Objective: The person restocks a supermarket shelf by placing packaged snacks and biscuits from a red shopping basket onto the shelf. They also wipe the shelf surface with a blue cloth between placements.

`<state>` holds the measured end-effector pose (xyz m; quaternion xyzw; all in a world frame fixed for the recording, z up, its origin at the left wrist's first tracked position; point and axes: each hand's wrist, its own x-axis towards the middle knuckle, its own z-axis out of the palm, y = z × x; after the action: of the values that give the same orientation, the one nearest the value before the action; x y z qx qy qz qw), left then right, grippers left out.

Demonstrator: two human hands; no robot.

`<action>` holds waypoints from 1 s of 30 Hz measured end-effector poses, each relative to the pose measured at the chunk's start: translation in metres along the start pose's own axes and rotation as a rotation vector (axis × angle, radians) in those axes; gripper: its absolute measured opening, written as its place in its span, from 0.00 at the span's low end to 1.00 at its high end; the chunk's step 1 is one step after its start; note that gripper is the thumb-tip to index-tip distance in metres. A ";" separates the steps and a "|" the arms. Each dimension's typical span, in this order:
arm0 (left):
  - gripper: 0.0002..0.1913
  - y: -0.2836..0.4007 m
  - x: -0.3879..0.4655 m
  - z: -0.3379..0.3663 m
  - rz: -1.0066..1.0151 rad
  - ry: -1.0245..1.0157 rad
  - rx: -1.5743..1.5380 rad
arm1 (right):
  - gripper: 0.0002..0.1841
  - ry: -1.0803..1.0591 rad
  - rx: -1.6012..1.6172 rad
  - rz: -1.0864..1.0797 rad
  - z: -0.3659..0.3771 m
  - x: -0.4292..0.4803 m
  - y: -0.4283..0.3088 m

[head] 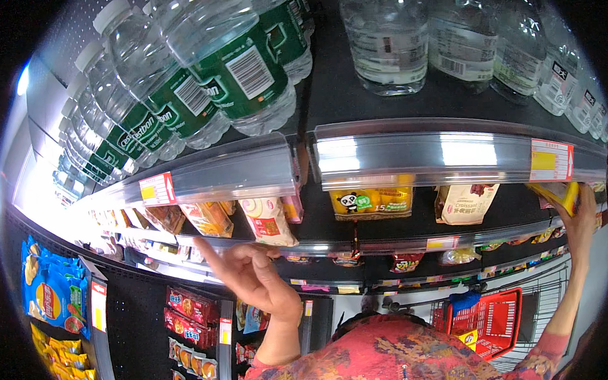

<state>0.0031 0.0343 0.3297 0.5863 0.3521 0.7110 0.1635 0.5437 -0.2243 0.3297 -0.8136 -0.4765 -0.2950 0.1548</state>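
Observation:
My left hand point(259, 279) is raised in front of the shelves, with its index finger stretched out and nothing in its grasp. Beyond it, a cream bread packet point(268, 222) and an orange-toned bread packet point(208, 218) lie on the shelf below the water bottles. At the far right, my right hand point(581, 213) grips a yellow packet point(560, 195) close under the clear shelf-edge strip. Part of that packet is hidden by the strip and my fingers. Left of it are a beige croissant packet point(466, 204) and a yellow packet with a panda picture point(372, 203).
Green-labelled C'estbon water bottles point(249, 66) and clear-labelled bottles point(387, 46) line the upper shelf. A clear shelf-edge strip point(408, 153) juts out. Blue Lay's bags point(51, 294) hang lower left. Behind my body is a red basket point(504, 316) by a wire cart point(551, 287).

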 end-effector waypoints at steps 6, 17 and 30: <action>0.38 -0.002 0.028 -0.008 0.220 0.154 0.148 | 0.28 0.011 0.346 0.421 -0.072 -0.079 -0.032; 0.39 0.012 0.045 -0.009 0.366 0.213 -0.146 | 0.40 -0.310 0.025 0.786 -0.030 -0.233 -0.041; 0.35 0.008 0.036 0.053 0.434 -0.139 -0.518 | 0.39 -0.365 0.004 1.269 0.006 -0.318 -0.053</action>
<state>0.0451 0.0684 0.3640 0.6336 0.0149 0.7533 0.1755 0.3811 -0.4123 0.1235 -0.9733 0.0762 -0.0030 0.2166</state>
